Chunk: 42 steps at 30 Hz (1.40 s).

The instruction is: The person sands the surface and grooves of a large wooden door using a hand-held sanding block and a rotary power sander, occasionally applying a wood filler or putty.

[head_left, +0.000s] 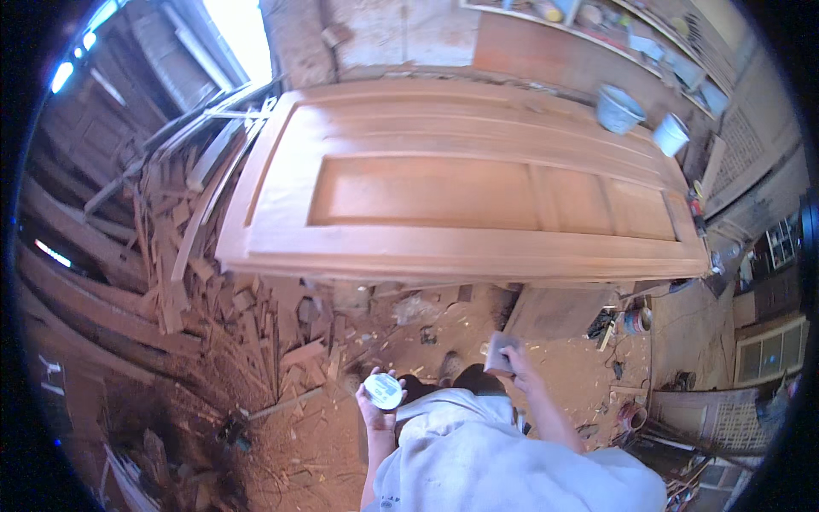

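My left hand (375, 416) is closed round a round white-topped tin (383, 391), with the printed top turned upward. In my right hand (522, 367) is a flat brownish block (499, 354), gripped by its edge; it looks like a sanding block, though its kind is not certain. Both hands are low in front of my body, apart from each other. Beyond them lies a large panelled wooden door (426, 243), flat and raised above the floor. Neither hand touches it.
Wood offcuts (247, 316) pile up at the left. Two buckets, one wide (618, 109) and one narrower (670, 134), stand at the door's far right. A cluttered shelf (554, 26) runs along the back wall. Shavings and scraps litter the brown floor (324, 452).
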### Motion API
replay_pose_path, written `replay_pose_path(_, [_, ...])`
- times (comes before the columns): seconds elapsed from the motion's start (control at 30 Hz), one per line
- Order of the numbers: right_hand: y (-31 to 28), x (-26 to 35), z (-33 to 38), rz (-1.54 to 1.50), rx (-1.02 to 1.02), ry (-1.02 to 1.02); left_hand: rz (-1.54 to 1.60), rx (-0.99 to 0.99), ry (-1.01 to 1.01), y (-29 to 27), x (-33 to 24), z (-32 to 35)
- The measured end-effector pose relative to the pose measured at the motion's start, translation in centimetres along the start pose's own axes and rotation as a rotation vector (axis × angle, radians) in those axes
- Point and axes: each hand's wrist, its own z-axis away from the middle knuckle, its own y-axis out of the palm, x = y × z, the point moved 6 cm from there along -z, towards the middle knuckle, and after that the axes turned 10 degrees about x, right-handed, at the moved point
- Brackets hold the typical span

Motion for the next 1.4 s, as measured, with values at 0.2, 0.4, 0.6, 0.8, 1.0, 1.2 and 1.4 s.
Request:
replay_pose_path(0.2, [-15.0,11.4,2.9,0.085,-0.591,-0.718,-0.284,0.104,-0.165,8.6,5.4,-3.4])
replay_pose_path(0.4, [-11.8,27.5,7.1,0.409,-0.994,-1.094,-0.377,0.108,-0.119,12.1,4.9,-6.3])
replay_pose_path(0.6, [-15.1,29.0,0.2,0.682,-0.938,-0.859,-0.344,0.168,-0.147,18.9,8.9,-10.3])
replay_pose_path(0.8, [-16.8,30.5,0.2,0.475,-0.944,-0.944,-0.386,0.227,-0.2,24.4,10.9,-15.5])
replay_pose_path(1.0, [-15.9,31.2,-2.4,0.598,-0.854,-0.69,-0.373,0.242,-0.179,29.9,11.8,-23.3])
replay_pose_path(1.2, [-15.1,32.4,-3.1,0.432,-0.863,-0.677,-0.434,0.358,-0.225,35.1,13.4,-29.6])
replay_pose_path(1.4, [-15.5,34.4,-4.2,0.677,-0.88,-0.782,-0.417,0.411,-0.286,39.8,19.0,-33.6])
